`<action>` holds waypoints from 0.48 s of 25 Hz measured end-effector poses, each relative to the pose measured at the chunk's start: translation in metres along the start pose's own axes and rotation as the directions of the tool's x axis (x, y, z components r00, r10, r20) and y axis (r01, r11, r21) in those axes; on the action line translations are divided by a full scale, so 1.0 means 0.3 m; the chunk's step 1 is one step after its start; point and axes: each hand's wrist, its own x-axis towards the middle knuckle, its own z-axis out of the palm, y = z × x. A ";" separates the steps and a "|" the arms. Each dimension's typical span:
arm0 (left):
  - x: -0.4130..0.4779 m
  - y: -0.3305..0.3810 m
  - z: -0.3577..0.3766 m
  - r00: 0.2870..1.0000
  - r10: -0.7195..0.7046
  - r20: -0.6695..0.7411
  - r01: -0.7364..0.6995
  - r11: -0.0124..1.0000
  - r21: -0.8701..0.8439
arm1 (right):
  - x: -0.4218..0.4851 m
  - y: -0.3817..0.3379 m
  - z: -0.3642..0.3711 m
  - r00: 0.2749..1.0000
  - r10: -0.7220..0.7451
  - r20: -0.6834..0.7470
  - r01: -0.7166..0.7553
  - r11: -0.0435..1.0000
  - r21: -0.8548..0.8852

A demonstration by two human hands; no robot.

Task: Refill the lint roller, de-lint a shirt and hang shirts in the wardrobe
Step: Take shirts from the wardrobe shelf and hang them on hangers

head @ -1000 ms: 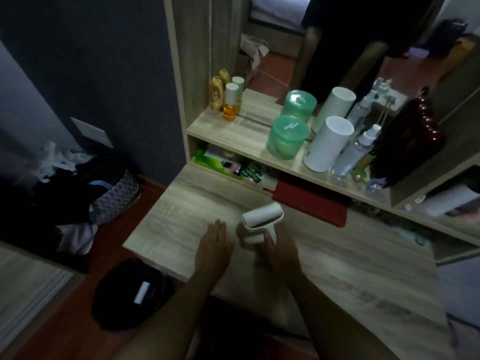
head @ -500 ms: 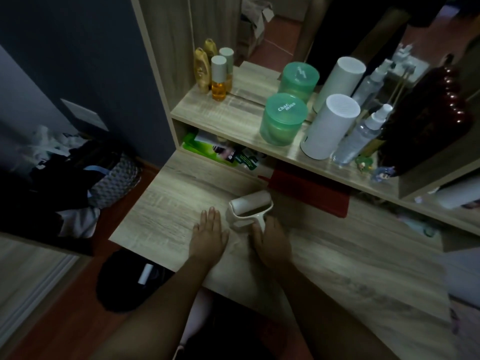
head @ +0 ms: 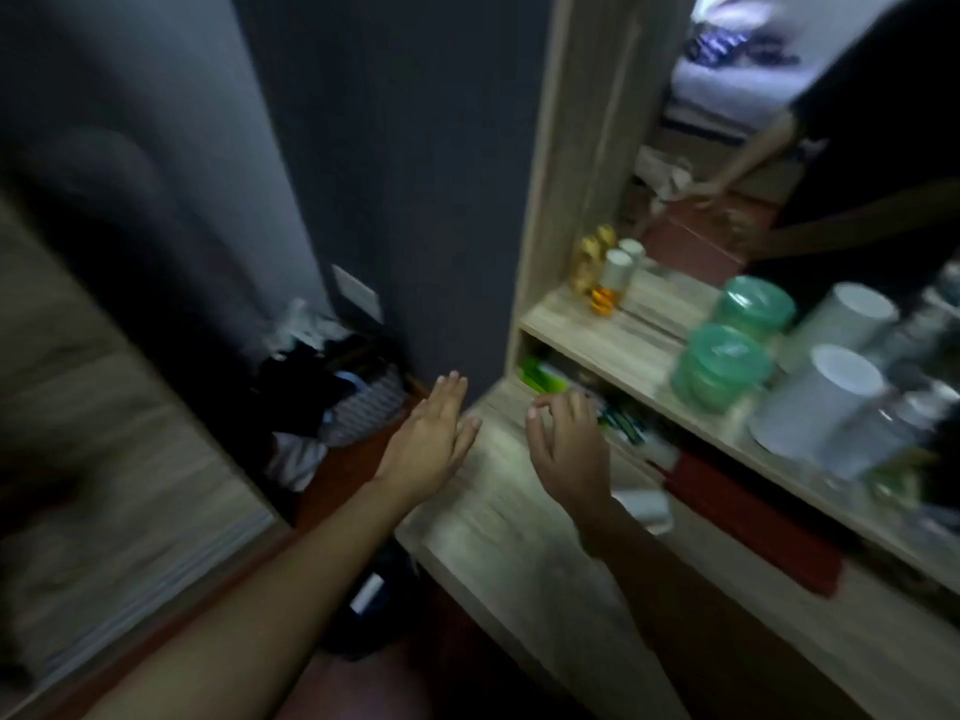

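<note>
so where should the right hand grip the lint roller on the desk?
Hard to say exactly. The lint roller is blurred and mostly hidden behind the right hand's wrist; only its white roll end shows on the desk. Likely best by the handle, coming from above on the person's side, but the handle's pose cannot be told here. Both the right and left hand are open and empty.
</note>
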 end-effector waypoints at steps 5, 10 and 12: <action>-0.093 -0.309 -0.556 0.956 -0.019 -0.291 0.078 0.978 0.191 | 0.296 -0.614 0.163 0.925 -0.380 -0.007 0.379 0.922 0.083; -0.333 -0.642 -1.086 0.855 0.068 -0.514 0.190 0.882 0.432 | 0.384 -1.279 0.330 0.789 -0.612 -0.052 0.611 0.773 0.173; -0.473 -0.778 -1.303 0.822 0.050 -0.567 0.275 0.837 0.473 | 0.379 -1.577 0.408 0.735 -0.677 -0.047 0.668 0.710 0.225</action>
